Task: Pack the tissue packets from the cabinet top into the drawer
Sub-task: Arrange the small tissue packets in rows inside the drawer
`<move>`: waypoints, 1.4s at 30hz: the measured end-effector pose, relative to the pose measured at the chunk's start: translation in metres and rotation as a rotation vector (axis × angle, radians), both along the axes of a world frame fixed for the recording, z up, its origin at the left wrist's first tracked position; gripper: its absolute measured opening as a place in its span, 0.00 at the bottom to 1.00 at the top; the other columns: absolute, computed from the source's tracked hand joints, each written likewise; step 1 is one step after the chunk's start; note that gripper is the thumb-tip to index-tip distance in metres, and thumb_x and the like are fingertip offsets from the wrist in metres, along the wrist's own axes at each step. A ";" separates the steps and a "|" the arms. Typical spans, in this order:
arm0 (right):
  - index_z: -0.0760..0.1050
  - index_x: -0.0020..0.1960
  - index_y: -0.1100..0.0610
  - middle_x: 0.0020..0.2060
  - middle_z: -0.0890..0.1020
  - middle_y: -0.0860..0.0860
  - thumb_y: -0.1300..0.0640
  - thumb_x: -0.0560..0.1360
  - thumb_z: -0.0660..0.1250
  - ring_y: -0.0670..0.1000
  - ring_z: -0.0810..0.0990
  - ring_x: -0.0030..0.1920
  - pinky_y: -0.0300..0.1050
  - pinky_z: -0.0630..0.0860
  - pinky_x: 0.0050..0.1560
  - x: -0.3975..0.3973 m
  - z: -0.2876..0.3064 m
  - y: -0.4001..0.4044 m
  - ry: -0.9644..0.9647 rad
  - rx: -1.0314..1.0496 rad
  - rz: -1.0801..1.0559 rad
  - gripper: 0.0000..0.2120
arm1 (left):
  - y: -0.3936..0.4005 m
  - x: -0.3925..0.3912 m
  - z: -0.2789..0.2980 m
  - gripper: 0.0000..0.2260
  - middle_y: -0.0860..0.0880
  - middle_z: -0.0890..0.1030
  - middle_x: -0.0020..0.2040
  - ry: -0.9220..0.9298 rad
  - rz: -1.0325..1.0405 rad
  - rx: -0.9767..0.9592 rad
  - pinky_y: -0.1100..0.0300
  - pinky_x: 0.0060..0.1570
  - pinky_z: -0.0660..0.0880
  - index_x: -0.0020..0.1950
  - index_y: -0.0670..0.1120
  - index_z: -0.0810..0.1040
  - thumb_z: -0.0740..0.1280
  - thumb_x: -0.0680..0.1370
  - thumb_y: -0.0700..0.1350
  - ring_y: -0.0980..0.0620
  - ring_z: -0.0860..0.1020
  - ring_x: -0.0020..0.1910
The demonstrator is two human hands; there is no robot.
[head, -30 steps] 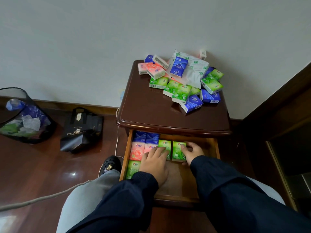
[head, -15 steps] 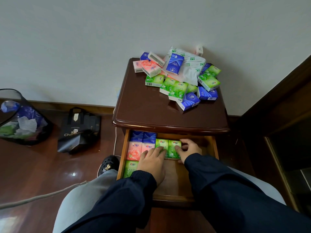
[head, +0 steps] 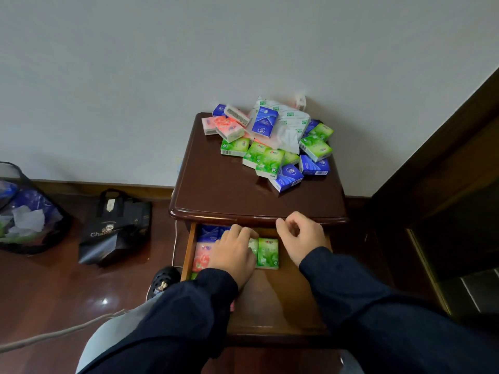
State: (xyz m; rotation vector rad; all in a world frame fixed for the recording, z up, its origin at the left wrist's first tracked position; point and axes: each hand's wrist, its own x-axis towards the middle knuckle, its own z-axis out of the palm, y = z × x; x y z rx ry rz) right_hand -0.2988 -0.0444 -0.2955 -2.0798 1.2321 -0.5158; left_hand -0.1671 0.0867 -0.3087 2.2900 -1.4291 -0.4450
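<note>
A pile of tissue packets (head: 272,147), green, blue and pink, lies at the back of the dark wooden cabinet top (head: 229,190). The drawer (head: 283,300) below stands pulled out. Blue, pink and green packets (head: 267,252) are lined up at its back left. My left hand (head: 234,253) lies flat over those packets with its fingers straight. My right hand (head: 302,237) hovers above the drawer's back right, near the cabinet's front edge, fingers loosely curled and holding nothing.
A white plastic wrapper (head: 286,125) lies among the pile. On the floor to the left are a black bag (head: 116,228), a bin with a liner (head: 24,211) and a pale cable (head: 54,333). Dark wooden furniture (head: 445,211) stands at the right.
My right hand has let go of the green packet in the drawer and risen toward the cabinet edge. My left hand has slid further back over the packets.
</note>
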 end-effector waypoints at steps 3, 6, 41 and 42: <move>0.76 0.50 0.51 0.47 0.75 0.46 0.51 0.73 0.74 0.45 0.76 0.42 0.44 0.77 0.50 0.021 0.021 -0.032 -0.150 -0.109 -0.026 0.09 | -0.016 0.009 0.024 0.15 0.52 0.73 0.56 0.017 -0.003 -0.144 0.50 0.56 0.75 0.60 0.52 0.74 0.65 0.75 0.41 0.50 0.75 0.54; 0.68 0.71 0.54 0.65 0.67 0.53 0.48 0.71 0.77 0.54 0.74 0.64 0.51 0.70 0.70 0.037 0.025 -0.061 -0.060 0.064 -0.081 0.33 | -0.035 0.018 0.040 0.14 0.50 0.74 0.54 0.043 0.042 -0.242 0.47 0.55 0.75 0.59 0.49 0.75 0.65 0.74 0.38 0.47 0.76 0.53; 0.69 0.60 0.51 0.60 0.72 0.51 0.40 0.71 0.74 0.58 0.74 0.59 0.52 0.72 0.54 0.060 0.018 -0.043 0.229 -0.155 -0.134 0.25 | 0.010 -0.001 0.015 0.21 0.55 0.79 0.50 0.525 0.512 -0.507 0.72 0.43 0.76 0.53 0.60 0.67 0.78 0.72 0.49 0.66 0.78 0.48; 0.68 0.59 0.50 0.60 0.71 0.51 0.41 0.70 0.75 0.57 0.74 0.59 0.52 0.72 0.55 0.061 0.021 -0.038 0.223 -0.117 -0.148 0.25 | 0.018 -0.004 0.014 0.21 0.55 0.78 0.50 0.522 0.516 -0.506 0.72 0.43 0.75 0.53 0.59 0.68 0.78 0.72 0.48 0.67 0.77 0.49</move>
